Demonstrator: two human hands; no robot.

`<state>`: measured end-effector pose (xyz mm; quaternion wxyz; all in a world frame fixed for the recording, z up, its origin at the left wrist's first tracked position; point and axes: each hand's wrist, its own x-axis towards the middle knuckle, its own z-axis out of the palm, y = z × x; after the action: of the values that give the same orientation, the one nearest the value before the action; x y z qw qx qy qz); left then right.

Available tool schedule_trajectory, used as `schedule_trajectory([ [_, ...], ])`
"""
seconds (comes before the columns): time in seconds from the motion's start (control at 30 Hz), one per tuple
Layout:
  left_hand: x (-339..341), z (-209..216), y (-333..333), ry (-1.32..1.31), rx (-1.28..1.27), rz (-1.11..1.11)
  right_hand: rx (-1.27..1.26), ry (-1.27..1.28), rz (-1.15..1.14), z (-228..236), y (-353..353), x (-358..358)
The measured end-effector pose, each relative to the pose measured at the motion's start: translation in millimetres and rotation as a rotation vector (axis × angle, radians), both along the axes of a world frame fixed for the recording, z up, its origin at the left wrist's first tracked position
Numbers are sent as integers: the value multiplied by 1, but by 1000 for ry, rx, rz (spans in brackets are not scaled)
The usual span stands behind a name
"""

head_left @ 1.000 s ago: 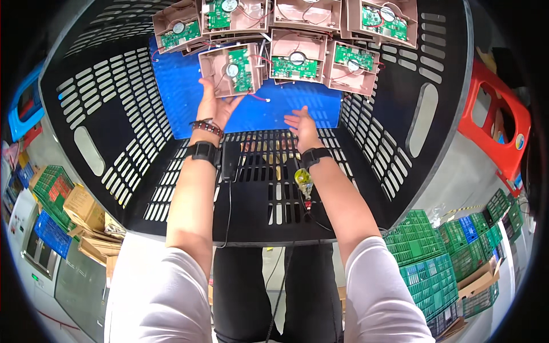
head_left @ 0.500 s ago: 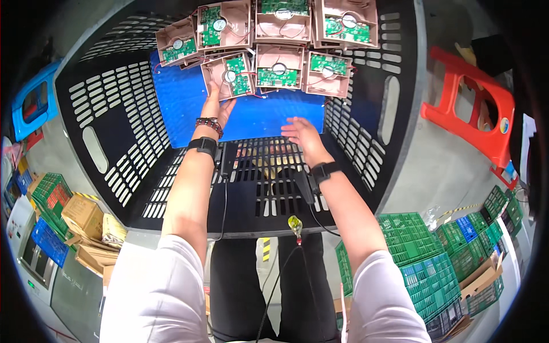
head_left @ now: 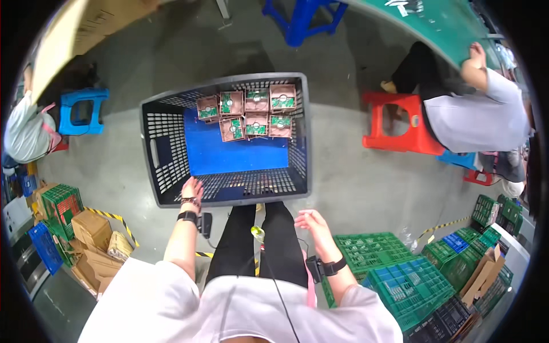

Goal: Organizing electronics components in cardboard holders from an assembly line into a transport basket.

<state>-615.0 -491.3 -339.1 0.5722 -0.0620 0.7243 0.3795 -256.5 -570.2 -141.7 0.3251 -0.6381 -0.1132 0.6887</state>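
Note:
A black slotted plastic crate [head_left: 301, 131] stands on the floor in front of me, with a blue sheet [head_left: 214, 154] covering its bottom. Several open pinkish-brown boxes with green circuit boards, such as the near-left box [head_left: 231, 130], sit packed at the crate's far side. My left hand [head_left: 193, 191] is at the crate's near rim, fingers apart, holding nothing. Beyond the near right corner, over the floor, my right hand [head_left: 313, 222] is also empty with its fingers apart. Both wrists carry black strapped devices.
A red stool [head_left: 394, 123] with a seated person [head_left: 477, 114] is to the right. Blue stools [head_left: 83, 111] stand left and at the far side. Stacked green crates [head_left: 377, 248] are near right; cardboard boxes [head_left: 91, 228] lie near left. A green table [head_left: 426, 23] is far right.
My view has risen and drawn back from the crate. The left hand has come away from a circuit-board box to the near rim. The right hand has moved out of the crate.

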Motion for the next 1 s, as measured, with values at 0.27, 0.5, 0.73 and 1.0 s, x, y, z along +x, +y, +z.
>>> schedule_trajectory([
  [0.27,-48,64,-90,449,-222,-288,244,-135,383,83,-43,32],
  [0.5,135,103,-64,355,340,-111,420,-261,582,132,-12,144],
  [0.73,315,214,24,189,254,-604,442,-479,486,167,-7,271],
  [1.0,331,256,100,264,367,-704,720,-732,795,203,97,277],
])
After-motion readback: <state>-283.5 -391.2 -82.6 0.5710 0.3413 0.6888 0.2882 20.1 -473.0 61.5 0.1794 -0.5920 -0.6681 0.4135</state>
